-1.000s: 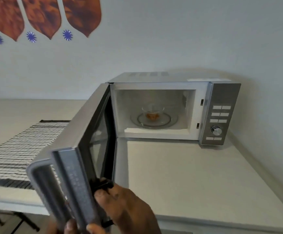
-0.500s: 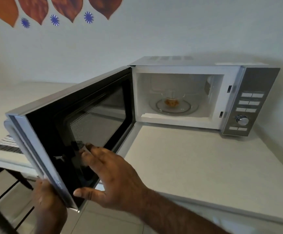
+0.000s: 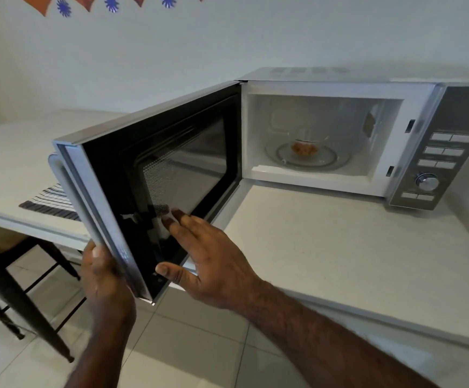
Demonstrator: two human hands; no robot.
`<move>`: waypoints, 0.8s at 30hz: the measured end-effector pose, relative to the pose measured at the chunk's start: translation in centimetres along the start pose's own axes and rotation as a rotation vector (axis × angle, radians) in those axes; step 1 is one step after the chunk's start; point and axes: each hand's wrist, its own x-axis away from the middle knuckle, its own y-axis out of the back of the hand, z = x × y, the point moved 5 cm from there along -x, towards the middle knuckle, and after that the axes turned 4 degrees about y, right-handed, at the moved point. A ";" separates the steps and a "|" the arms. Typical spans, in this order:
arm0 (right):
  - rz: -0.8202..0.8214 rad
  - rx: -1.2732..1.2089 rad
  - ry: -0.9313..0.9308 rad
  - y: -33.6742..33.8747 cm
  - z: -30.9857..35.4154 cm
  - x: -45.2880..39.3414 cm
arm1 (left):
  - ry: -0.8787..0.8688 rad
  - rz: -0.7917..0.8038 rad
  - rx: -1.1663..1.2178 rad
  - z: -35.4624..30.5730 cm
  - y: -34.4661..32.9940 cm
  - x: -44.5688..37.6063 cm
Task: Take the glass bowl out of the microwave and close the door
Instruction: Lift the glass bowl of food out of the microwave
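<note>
A silver microwave [image 3: 449, 152] stands on the white counter with its door [image 3: 154, 175] swung wide to the left. Inside, a small glass bowl [image 3: 303, 148] holding orange-brown food sits on the glass turntable [image 3: 328, 161]. My left hand [image 3: 103, 275] grips the door's outer lower edge from outside. In front of the door's dark inner window, my right hand [image 3: 208, 256] is spread open, its fingertips at or near the glass. Neither hand touches the bowl.
The white counter [image 3: 325, 247] stretches in front of the microwave. A striped mat [image 3: 51, 203] lies on the table left of the door. A dark chair [image 3: 6, 270] stands on the tiled floor below. The wall runs close behind and to the right.
The door has swung wider open. My right hand has come off the door edge and spread open before the inner window. My left hand now holds the door's outer edge.
</note>
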 end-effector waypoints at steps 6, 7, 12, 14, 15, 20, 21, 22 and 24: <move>-0.020 -0.016 -0.067 1.5 -1.5 1.0 | -0.878 -0.108 -0.428 -4.0 0.5 5.8; -0.030 -0.004 -0.084 2.0 -1.9 0.9 | -0.963 -0.074 -0.470 -4.8 -0.2 6.6; -0.140 0.065 -0.143 5.9 -4.1 0.7 | -1.417 0.245 -0.476 -8.3 -9.0 13.1; -0.185 0.094 -0.167 7.6 -5.4 0.5 | -1.316 0.289 -0.543 -7.7 -12.2 12.9; -0.208 0.118 -0.178 8.6 -6.2 0.4 | -1.246 0.306 -0.584 -7.2 -13.8 12.4; -0.301 0.243 -0.268 13.3 -10.6 0.7 | -1.015 0.417 -0.790 -4.4 -21.0 9.7; -0.340 0.238 -0.299 13.9 -11.5 1.2 | -0.974 0.438 -0.829 -3.5 -21.9 9.0; -0.371 0.248 -0.323 14.7 -12.5 1.5 | -0.934 0.449 -0.854 -2.8 -22.9 8.2; -0.366 0.282 -0.376 15.5 -14.3 2.1 | -0.874 0.464 -0.917 -1.2 -24.2 6.6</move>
